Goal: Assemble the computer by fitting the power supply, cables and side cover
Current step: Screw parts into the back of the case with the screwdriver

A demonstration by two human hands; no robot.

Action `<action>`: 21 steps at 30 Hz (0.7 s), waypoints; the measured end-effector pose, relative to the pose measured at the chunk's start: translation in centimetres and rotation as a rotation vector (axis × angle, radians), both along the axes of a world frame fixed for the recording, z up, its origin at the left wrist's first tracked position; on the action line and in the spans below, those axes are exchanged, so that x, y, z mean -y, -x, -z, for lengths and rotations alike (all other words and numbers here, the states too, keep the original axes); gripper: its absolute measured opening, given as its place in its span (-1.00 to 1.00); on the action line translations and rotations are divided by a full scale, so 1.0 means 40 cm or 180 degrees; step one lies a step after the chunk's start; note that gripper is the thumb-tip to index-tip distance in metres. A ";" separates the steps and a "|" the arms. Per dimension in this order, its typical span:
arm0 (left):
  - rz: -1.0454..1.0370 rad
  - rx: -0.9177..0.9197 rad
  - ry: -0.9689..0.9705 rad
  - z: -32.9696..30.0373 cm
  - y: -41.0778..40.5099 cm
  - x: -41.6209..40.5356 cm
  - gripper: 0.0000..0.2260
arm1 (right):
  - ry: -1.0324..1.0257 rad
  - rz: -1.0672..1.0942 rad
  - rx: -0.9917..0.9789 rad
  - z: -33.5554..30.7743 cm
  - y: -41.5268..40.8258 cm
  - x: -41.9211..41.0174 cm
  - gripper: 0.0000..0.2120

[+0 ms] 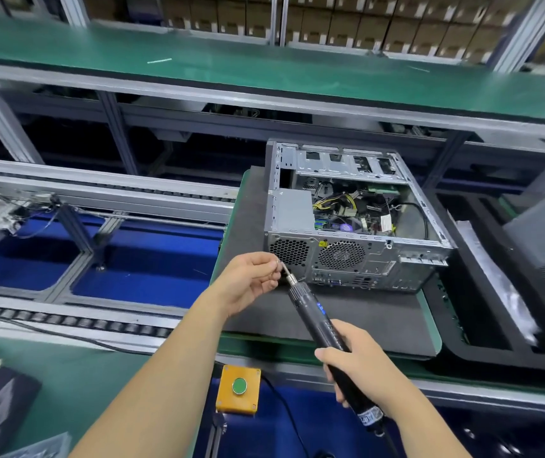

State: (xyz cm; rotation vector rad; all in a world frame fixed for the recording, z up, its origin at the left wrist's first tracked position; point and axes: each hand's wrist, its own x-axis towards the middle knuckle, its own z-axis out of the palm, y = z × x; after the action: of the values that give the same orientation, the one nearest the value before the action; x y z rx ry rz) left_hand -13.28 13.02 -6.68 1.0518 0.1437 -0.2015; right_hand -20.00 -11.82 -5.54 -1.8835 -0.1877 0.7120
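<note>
Head view. Computer case: centre right of frame, lying on dark mat, side open, power supply seated at its left rear corner, cables loose inside. Electric screwdriver: lower centre, tilted, bit toward case rear. Right hand: fingers wrapped round screwdriver body. Left hand: fingertips pinching bit tip. Yellow box with green button: bottom centre.
</note>
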 end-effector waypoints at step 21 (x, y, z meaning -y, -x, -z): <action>-0.0022 -0.0367 -0.0367 -0.014 -0.030 0.014 -0.91 | 0.0755 0.0067 0.0561 0.017 -0.010 -0.004 -0.76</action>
State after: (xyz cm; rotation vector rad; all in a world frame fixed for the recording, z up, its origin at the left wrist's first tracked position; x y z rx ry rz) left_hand -12.09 12.45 -6.10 1.1546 0.2656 -0.2501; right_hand -19.60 -11.65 -6.23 -2.1737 -0.2019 0.5733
